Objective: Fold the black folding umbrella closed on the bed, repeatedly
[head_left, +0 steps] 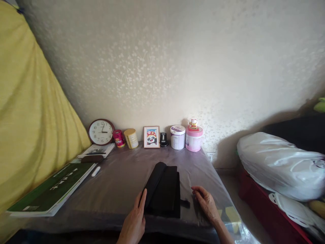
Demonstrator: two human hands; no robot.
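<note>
A black folded fabric case or pouch (pixel 165 189) lies near the table's front edge, its left side rolled into a thick fold. A short black strap (pixel 185 203) sticks out from its right side. My left hand (pixel 134 217) grips the rolled left edge, thumb on top and the other fingers partly hidden behind it. To the right of the strap is my right hand (pixel 204 203), apart from the case, its fingers loosely bent and nothing visible in them. What the case contains, if anything, cannot be seen.
Along the wall stand a clock (pixel 101 132), a red can (pixel 118 138), a yellow tin (pixel 131 139), a panda picture frame (pixel 151 137), a black stapler-like object (pixel 164 139) and two tubs (pixel 177 138). At left lie a green book (pixel 50 188) and white marker (pixel 95 171).
</note>
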